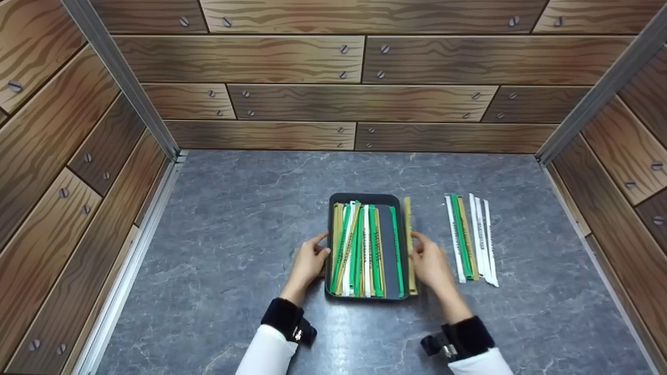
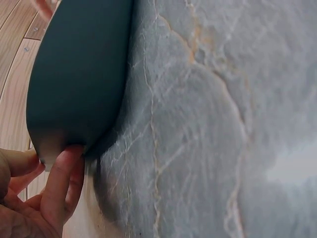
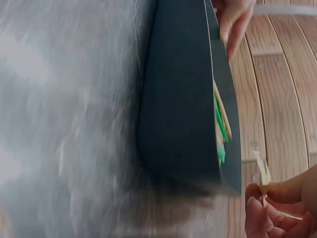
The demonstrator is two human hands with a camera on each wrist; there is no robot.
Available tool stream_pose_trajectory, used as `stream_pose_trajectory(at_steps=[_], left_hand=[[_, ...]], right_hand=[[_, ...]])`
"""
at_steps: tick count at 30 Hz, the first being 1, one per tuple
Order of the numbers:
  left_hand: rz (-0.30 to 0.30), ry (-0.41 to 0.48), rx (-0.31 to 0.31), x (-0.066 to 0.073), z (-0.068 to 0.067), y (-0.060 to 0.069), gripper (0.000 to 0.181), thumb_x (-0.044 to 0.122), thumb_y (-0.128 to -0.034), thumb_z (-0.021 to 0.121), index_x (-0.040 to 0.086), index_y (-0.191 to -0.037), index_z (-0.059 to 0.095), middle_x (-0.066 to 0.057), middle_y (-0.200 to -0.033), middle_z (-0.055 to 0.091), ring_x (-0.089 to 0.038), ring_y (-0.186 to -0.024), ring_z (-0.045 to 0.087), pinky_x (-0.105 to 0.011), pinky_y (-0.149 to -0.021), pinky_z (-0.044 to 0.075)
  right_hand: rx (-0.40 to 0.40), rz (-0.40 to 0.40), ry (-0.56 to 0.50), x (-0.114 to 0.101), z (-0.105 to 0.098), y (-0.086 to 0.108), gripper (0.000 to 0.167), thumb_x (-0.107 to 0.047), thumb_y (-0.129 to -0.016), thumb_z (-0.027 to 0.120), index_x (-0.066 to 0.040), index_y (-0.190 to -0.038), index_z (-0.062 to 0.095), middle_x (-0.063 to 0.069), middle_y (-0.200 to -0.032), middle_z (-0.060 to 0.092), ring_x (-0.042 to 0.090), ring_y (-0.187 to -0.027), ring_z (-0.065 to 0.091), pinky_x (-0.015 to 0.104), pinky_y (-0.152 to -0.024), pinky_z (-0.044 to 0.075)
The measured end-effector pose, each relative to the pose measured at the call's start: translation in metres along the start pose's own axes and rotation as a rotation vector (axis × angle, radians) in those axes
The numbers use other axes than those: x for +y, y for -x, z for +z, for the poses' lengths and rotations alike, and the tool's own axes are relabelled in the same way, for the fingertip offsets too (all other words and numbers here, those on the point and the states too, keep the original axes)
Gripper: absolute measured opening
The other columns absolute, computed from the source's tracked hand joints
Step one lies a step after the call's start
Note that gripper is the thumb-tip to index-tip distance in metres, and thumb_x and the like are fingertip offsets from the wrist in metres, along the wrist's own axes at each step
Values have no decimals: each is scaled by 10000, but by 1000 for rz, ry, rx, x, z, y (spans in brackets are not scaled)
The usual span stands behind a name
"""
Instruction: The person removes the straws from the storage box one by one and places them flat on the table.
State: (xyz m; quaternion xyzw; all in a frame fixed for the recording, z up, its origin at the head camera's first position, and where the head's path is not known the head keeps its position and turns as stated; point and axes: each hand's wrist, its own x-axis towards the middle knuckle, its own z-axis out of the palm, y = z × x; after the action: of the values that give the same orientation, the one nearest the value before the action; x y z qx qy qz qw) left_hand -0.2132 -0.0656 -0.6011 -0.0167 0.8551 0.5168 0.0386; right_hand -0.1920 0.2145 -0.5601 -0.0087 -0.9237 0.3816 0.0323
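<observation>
A dark rectangular box [image 1: 386,250] holds several green, white and gold paper-wrapped sticks [image 1: 366,245]. My left hand [image 1: 310,263] grips the box's left side, fingertips on its dark wall [image 2: 79,74]. On the other side, my right hand [image 1: 431,263] pinches a gold stick [image 1: 408,224] that stands along the outside of the box's right wall. In the right wrist view the pinched gold stick [image 3: 263,173] is seen end-on between thumb and fingers, beside the box [image 3: 181,99].
Several white, green and gold sticks [image 1: 479,239] lie side by side on the grey marbled surface [image 1: 234,208], right of the box. Wood-patterned panels [image 1: 292,101] enclose the back and both sides, with metal strips [image 1: 122,78] at the corners.
</observation>
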Motion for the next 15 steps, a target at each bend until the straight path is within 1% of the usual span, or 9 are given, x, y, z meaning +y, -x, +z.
stream_pose_trajectory(at_steps=[7,10,13,15], left_hand=[[-9,10,-6,0,0,0,444,43,-930,640,84,-1369,585,-56,-846,677,-176,-765,633,-344,-704,534],[-20,18,-10,0,0,-1,452,48,-927,642,90,-1373,581,-52,-852,678,-173,-766,632,-333,-699,533],[-34,29,-16,1,0,0,458,54,-929,640,99,-1380,575,-45,-852,672,-162,-759,624,-318,-684,529],[-32,25,-18,0,0,0,459,53,-929,640,100,-1381,575,-44,-841,665,-161,-743,616,-316,-662,523]], right_hand=[[8,93,93,27,-20,0,439,-33,-911,625,65,-1331,541,137,-872,688,264,-716,648,387,-587,523],[15,113,115,38,-27,0,437,-47,-913,627,63,-1327,546,131,-881,692,261,-720,646,383,-597,518],[10,122,130,47,-32,-2,426,-46,-918,614,62,-1325,549,150,-892,694,267,-703,642,387,-585,511],[2,127,150,51,-35,-4,413,-50,-929,598,57,-1324,551,170,-918,696,276,-709,647,396,-581,516]])
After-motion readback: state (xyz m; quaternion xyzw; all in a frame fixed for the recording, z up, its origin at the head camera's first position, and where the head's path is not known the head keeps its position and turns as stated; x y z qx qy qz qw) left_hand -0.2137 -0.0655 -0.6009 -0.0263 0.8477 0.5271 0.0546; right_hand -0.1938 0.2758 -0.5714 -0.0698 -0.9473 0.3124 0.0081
